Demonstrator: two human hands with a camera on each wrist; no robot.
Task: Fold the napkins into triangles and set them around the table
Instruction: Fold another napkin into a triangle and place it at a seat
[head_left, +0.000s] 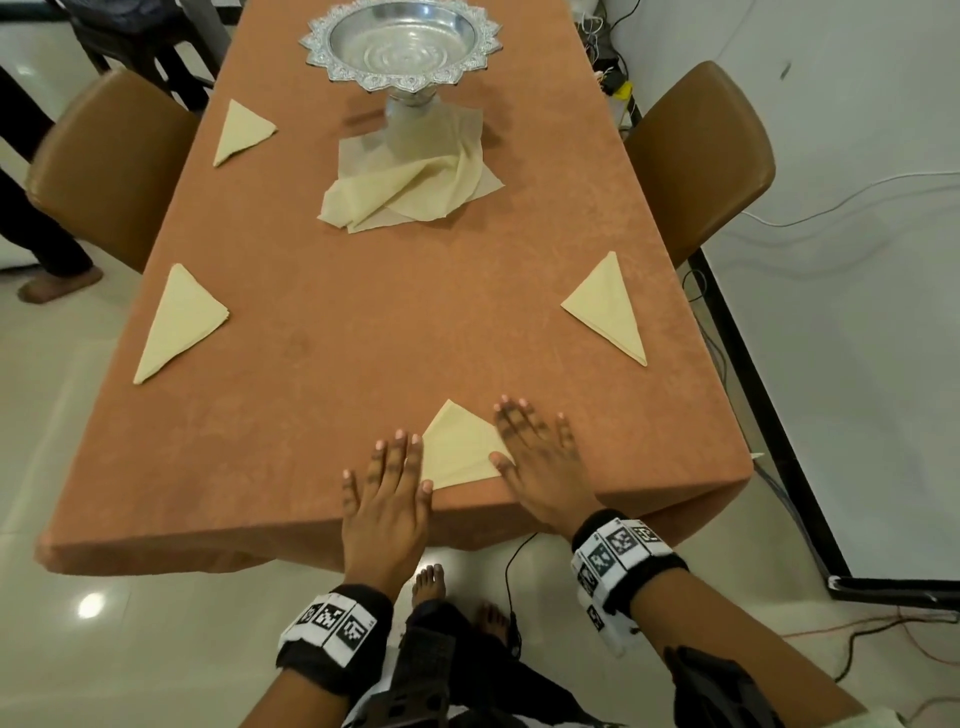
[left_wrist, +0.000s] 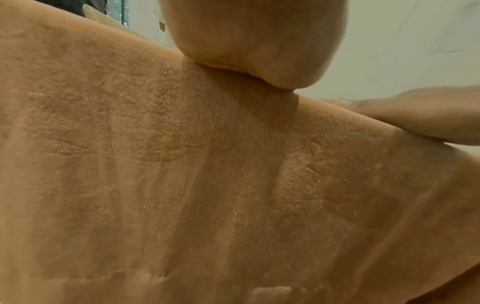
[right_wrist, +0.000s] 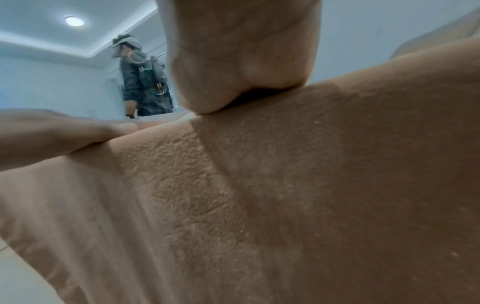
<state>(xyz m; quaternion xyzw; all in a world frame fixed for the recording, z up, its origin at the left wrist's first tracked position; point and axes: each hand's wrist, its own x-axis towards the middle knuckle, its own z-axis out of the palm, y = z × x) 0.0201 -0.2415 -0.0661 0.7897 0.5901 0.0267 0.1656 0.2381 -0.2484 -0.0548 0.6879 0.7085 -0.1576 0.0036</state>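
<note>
Both wrist views are nearly filled by blurred, fuzzy orange tablecloth (left_wrist: 182, 185) and the heel of a palm, so the fingers cannot be made out there; the head view shows them. A long table (head_left: 363, 312) under the nubby orange cloth runs away from the viewer. At the near edge lies a pale yellow cloth napkin (head_left: 457, 447) folded into a flat triangle, its tip pointing away. The left hand (head_left: 387, 499) rests flat on the cloth at the napkin's left corner, fingers straight and spread, grasping nothing; its thumb touches the lower edge. The right hand (head_left: 540, 457) lies flat at the right corner, fingers straight, covering that corner, thumb tip on the napkin, grasping nothing. Three more folded triangles sit near the long edges: the left triangle (head_left: 179, 325), the far left triangle (head_left: 240, 132) and the right triangle (head_left: 608, 309). Midway along the table a loose, rumpled pile (head_left: 410, 187) of unfolded napkins lies at the foot of an ornate silver pedestal bowl (head_left: 400, 47) with a scalloped rim; its stem hides part of the pile. Brown padded chairs stand at each long side, cut off by the table.
</note>
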